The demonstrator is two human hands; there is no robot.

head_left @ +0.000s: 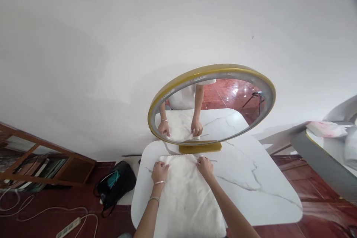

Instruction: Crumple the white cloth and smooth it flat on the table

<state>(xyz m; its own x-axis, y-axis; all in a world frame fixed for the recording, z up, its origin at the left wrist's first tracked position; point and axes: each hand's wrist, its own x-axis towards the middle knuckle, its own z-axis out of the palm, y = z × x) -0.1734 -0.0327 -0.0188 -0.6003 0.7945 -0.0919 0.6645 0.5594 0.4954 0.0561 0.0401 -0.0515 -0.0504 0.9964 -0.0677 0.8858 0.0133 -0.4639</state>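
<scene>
Pale wall (92, 44) fills the bg, w/ red floor (50, 199) below; clock dirs run from the cloth's middle, 12 being away from the wearer. L hand (160, 171), at approx 11 o'clock, has its fingers curled in on the far L corner of the white cloth (188, 199); R hand (205, 167), at approx 1, pinches the far R corner. Both grips look narrow, w/ just fabric between thumb & fingers. Bracelets (154, 200) sit on the L wrist.

Cloth lies on the white counter (267, 200), far edge fairly straight betw. the hands, loose wrinkles toward 6. Whether its near end hangs over the counter's edge I can't tell; it runs to the bottom of the view. If so, its weight could drag the cloth back toward 6 should both grips slacken. Uneven pull, one hand tugging harder, would prob. skew the far edge & deepen the wrinkles.

Just past that edge, at 12, is the gold base (199, 148) of the round mirror (212, 108), which leans over the counter & reflects both hands. Main risk, I'd judge: a quick push or lift toward 12 knocks the base or rim; a tall disc on a small foot could rock.

Further out: black bag (119, 184) at 9-10, power strip (68, 227) w/ loose cable approx 8-9. Cable's a trip hazard if someone steps that way.
</scene>
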